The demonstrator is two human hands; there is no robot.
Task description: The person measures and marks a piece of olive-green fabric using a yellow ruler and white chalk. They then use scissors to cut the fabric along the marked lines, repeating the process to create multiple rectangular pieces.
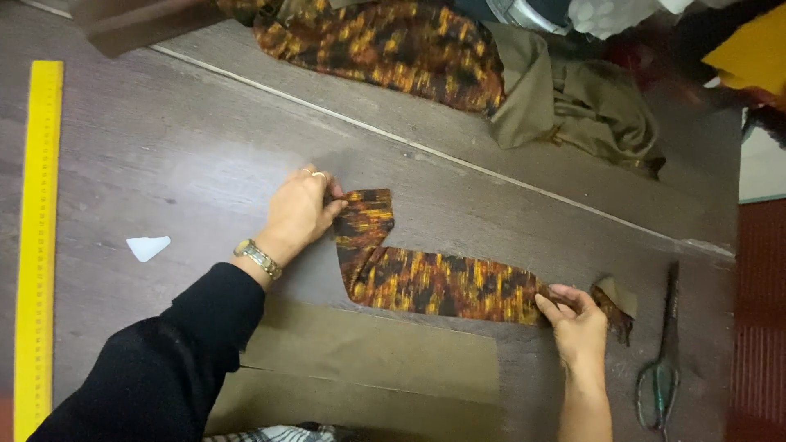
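A bent strip of patterned cloth [426, 278], orange, yellow and dark brown, lies flat on a dark wooden table [188, 155]. Its long arm runs left to right across the near middle of the table; its short arm turns toward the far side at the left end. The left hand [299, 211] presses the far left end of the strip, fingers curled over the cloth edge in a pinch; it wears rings and a metal wristwatch [258, 259] below a black sleeve [164, 368]. The right hand [577, 323] grips the right end of the strip, thumb and fingers closed on the cloth, where a frayed dark end and a small tan lining piece [618, 295] stick out past the fingers.

Just near of the strip, a flat sheet of olive-brown cloth [368, 352] is spread on the table, partly under the left forearm. A pair of scissors [663, 360] lies at the right edge, blades pointing far. A yellow ruler [37, 245] runs along the left edge, and a small white chalk piece [147, 246] lies beside it. At the far side, a larger pile of the same patterned cloth [393, 49] rests against a crumpled olive garment [581, 106]. No container shows in the view.
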